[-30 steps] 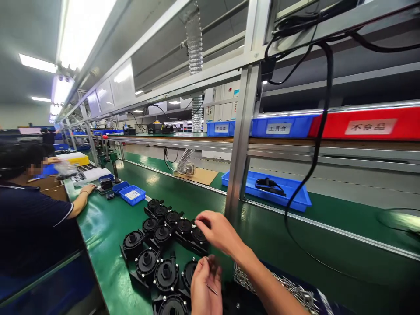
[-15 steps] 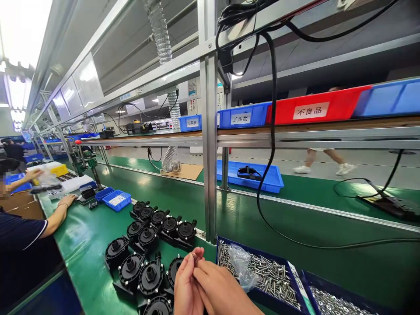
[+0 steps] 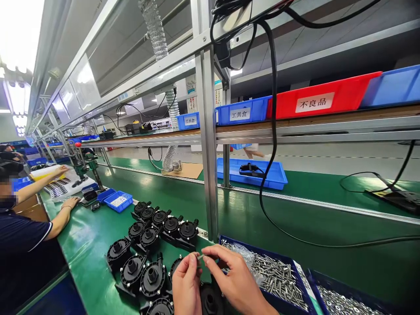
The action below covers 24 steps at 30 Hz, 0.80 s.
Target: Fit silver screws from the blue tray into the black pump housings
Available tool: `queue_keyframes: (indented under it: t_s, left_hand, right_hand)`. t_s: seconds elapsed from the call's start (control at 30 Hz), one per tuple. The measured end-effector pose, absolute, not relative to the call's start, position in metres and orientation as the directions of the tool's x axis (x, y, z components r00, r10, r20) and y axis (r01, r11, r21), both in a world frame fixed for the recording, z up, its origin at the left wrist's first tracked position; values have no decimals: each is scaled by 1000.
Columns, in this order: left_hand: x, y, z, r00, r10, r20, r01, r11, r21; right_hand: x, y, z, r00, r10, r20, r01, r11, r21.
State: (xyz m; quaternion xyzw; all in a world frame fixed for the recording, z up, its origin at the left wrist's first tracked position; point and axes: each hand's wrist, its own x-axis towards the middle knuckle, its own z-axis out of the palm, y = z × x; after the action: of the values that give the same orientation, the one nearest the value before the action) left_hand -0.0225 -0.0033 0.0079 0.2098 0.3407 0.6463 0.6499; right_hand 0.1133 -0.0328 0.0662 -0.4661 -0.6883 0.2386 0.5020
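Head view: with our hands as the clock's centre, a slim metal piece [image 3: 200, 257] sits between our fingertips, left hand [image 3: 186, 288] and right hand [image 3: 236, 282] both pinching it, presumably because something so small calls for control from two sides. Black housings [image 3: 152, 275] stand close-packed from eight to eleven o'clock, apparently grouped to stay within our reach. At three, a dark blue tray [image 3: 274, 255] of loose screws [image 3: 278, 275] lies beside our right hand, seemingly for a short pick. A metal post [image 3: 210, 183] rises at twelve, limiting us straight ahead; the green bench [image 3: 247, 221] stretches widest at one to two, crossed by a black cable [image 3: 273, 105]. Its near edge runs from eight to ten, toward a co-worker [image 3: 29, 227].
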Motion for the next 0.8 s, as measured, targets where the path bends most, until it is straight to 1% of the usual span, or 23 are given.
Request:
queue_keyframes:
  t_s: [0.1, 0.43, 0.6, 0.7, 0.73, 0.8]
  left_hand:
    - [-22, -4, 11, -107, 986, -127, -659, 25, 752]
    - [-24, -1, 4, -166, 983, -81, -594, -34, 803]
    - [-23, -1, 0, -157, 985, -78, -584, -29, 812]
    - [-24, -1, -4, -196, 980, -41, -523, -69, 850]
    - [-25, -1, -6, -213, 977, -10, -484, -96, 870]
    - [-28, -1, -9, -249, 965, 79, -385, -173, 907]
  right_hand:
    - [110, -30, 60, -16, 871, 491, 390, 458, -799]
    - [105, -32, 55, -61, 776, 627, 405, 594, -696]
    - [102, -31, 50, -91, 724, 684, 464, 638, -614]
    - [100, -32, 47, -82, 689, 720, 520, 646, -559]
    - [100, -33, 47, -71, 696, 715, 529, 634, -565]
    - [98, -34, 49, -37, 749, 661, 516, 581, -630]
